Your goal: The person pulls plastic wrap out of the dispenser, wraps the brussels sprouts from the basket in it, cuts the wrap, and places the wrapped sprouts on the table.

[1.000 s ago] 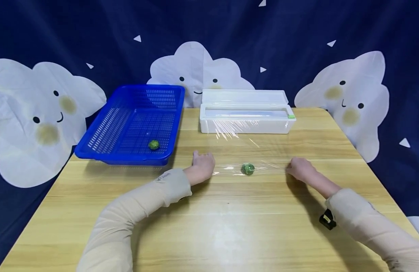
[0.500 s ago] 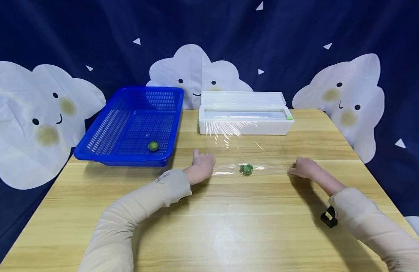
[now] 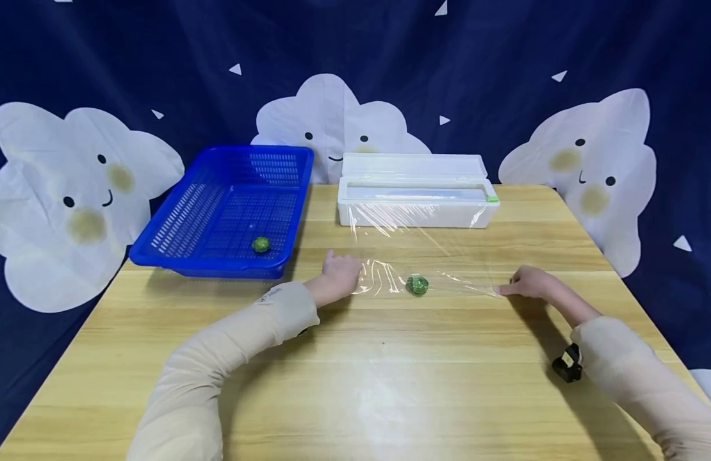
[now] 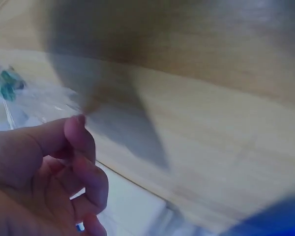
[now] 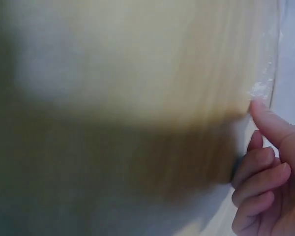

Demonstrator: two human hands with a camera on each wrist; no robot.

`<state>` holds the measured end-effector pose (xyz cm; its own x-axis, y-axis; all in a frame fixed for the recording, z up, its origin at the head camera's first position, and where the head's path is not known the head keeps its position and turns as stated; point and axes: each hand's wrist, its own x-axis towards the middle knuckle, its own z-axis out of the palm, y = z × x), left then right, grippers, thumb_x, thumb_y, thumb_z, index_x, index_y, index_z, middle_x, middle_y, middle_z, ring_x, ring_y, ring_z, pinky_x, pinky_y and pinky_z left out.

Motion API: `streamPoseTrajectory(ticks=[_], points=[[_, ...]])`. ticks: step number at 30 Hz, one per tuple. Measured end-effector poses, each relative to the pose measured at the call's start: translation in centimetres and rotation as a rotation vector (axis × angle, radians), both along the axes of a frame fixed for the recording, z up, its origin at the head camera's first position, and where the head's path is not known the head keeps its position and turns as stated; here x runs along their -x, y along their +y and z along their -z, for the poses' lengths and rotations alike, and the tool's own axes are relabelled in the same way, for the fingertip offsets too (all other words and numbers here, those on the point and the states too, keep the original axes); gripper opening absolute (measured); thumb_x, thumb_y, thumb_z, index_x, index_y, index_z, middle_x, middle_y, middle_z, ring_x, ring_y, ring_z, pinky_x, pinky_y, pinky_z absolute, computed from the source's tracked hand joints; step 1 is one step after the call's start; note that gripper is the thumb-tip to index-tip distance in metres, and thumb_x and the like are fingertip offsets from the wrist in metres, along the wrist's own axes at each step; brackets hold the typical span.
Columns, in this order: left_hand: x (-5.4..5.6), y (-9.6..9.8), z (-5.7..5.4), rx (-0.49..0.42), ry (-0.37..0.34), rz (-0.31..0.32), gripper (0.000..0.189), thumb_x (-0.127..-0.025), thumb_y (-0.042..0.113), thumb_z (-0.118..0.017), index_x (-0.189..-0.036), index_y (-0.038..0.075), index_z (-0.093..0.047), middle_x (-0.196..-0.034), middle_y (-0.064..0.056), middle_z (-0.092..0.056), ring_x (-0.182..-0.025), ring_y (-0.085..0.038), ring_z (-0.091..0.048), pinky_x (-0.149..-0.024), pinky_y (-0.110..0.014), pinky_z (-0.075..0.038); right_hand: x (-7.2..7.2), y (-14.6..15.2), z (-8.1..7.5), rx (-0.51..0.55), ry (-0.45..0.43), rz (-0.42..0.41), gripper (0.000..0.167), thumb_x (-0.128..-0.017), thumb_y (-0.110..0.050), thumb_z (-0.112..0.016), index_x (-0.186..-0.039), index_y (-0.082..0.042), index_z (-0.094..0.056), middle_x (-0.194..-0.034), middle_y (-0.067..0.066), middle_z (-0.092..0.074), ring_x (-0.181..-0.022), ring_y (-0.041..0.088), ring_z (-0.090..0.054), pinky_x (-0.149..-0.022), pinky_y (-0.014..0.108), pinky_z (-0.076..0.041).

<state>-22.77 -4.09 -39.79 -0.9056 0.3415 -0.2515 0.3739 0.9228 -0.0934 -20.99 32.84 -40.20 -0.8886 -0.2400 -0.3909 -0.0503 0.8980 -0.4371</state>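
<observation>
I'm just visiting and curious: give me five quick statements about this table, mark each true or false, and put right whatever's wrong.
1. The left hand holds the clear film. True.

2. The right hand rests on the blue basket. False: the right hand pinches the film, away from the blue basket.

3. A round green thing lies between the two hands. True.

4. The white box is closed. False: the lid of the white box stands open.

5. A second green thing lies in the blue basket. True.
</observation>
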Motion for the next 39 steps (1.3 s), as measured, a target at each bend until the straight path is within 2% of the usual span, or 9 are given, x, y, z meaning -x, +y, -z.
streamPoseTrajectory(ticks=[4, 7, 9, 12, 15, 20, 25, 32, 39], points=[[0.6, -1.2, -0.2, -0.158, -0.043, -0.071, 0.008, -0.074, 0.014, -0.068, -0.07, 0.014, -0.061, -0.074, 0.003, -0.062, -0.074, -0.017, -0.056, -0.079, -0.038, -0.034, -0.5, 0.3, 0.3, 0.034, -0.001, 0.055, 0.046, -0.087, -0.04, -0.058, -0.055, -0.017, -0.034, -0.049, -0.007, -0.03, -0.048, 0.008, -0.029, -0.048, 0.025, -0.029], [0.4, -1.3, -0.3, -0.27, 0.003, -0.076, 0.014, -0.076, 0.018, -0.069, -0.068, 0.015, -0.058, -0.069, 0.005, -0.059, -0.072, -0.015, -0.054, -0.077, -0.038, -0.033, -1.0, 0.7, 0.4, 0.057, -0.034, 0.11, 0.046, -0.087, -0.044, -0.056, -0.057, -0.015, -0.037, -0.05, -0.006, -0.034, -0.048, 0.009, -0.032, -0.048, 0.025, -0.03], [-0.1, -0.8, -0.4, -0.359, 0.068, -0.029, 0.011, -0.078, 0.015, -0.065, -0.069, 0.016, -0.058, -0.068, 0.006, -0.058, -0.07, -0.014, -0.054, -0.076, -0.037, -0.034, -1.4, 0.8, 0.4, 0.049, 0.003, 0.115, 0.044, -0.088, -0.043, -0.056, -0.059, -0.012, -0.043, -0.052, -0.005, -0.037, -0.049, 0.01, -0.034, -0.048, 0.025, -0.03], [-1.0, 0.8, -0.5, -0.503, 0.117, 0.085, 0.003, -0.08, 0.013, -0.064, -0.081, 0.014, -0.066, -0.075, 0.003, -0.065, -0.076, -0.016, -0.057, -0.078, -0.037, -0.035, -2.0, 0.6, 0.2, 0.032, 0.16, 0.086, 0.037, -0.087, -0.035, -0.059, -0.064, -0.007, -0.052, -0.055, -0.003, -0.043, -0.051, 0.012, -0.037, -0.048, 0.026, -0.032], [-1.8, 2.4, -0.4, -0.574, 0.09, 0.181, 0.027, -0.08, 0.02, -0.068, -0.106, 0.013, -0.066, -0.096, -0.002, -0.067, -0.092, -0.021, -0.057, -0.086, -0.04, -0.034, -2.4, -0.6, 0.1, 0.023, 0.325, 0.022, 0.027, -0.085, -0.028, -0.063, -0.07, -0.005, -0.059, -0.059, -0.002, -0.05, -0.053, 0.012, -0.041, -0.048, 0.026, -0.034], [-2.1, 4.3, 0.4, -0.537, 0.018, 0.235, 0.059, -0.076, 0.032, -0.07, -0.13, 0.019, -0.049, -0.112, -0.006, -0.059, -0.105, -0.023, -0.051, -0.094, -0.044, -0.029, -3.0, -3.7, -0.2, 0.003, 0.477, -0.108, 0.02, -0.081, -0.026, -0.067, -0.074, -0.008, -0.064, -0.063, -0.004, -0.058, -0.054, 0.008, -0.047, -0.049, 0.026, -0.039], [-1.9, 5.2, 0.9, -0.461, -0.019, 0.278, 0.058, -0.076, 0.037, -0.069, -0.13, 0.027, -0.049, -0.114, -0.003, -0.057, -0.104, -0.021, -0.05, -0.091, -0.041, -0.028, -3.3, -5.8, -0.7, 0.002, 0.531, -0.133, 0.021, -0.078, -0.027, -0.07, -0.082, -0.007, -0.066, -0.064, -0.004, -0.058, -0.055, 0.008, -0.048, -0.048, 0.026, -0.038], [-1.4, 6.0, 1.1, -0.427, -0.038, 0.281, 0.056, -0.078, 0.036, -0.069, -0.129, 0.03, -0.048, -0.118, -0.005, -0.056, -0.11, -0.022, -0.048, -0.087, -0.038, -0.029, -2.3, -7.8, -0.6, 0.112, 0.531, -0.144, 0.033, -0.078, -0.022, -0.071, -0.1, 0.001, -0.063, -0.065, -0.001, -0.056, -0.055, 0.008, -0.047, -0.047, 0.023, -0.038], [-0.8, 7.0, 1.5, -0.432, -0.018, 0.242, 0.045, -0.082, 0.028, -0.066, -0.125, 0.028, -0.052, -0.116, 0.0, -0.059, -0.097, -0.016, -0.052, -0.079, -0.032, -0.027, -1.9, -10.2, 0.9, 0.158, 0.589, -0.306, 0.051, -0.074, -0.023, -0.074, -0.116, 0.0, -0.056, -0.077, 0.005, -0.062, -0.065, 0.014, -0.057, -0.056, 0.025, -0.047]])
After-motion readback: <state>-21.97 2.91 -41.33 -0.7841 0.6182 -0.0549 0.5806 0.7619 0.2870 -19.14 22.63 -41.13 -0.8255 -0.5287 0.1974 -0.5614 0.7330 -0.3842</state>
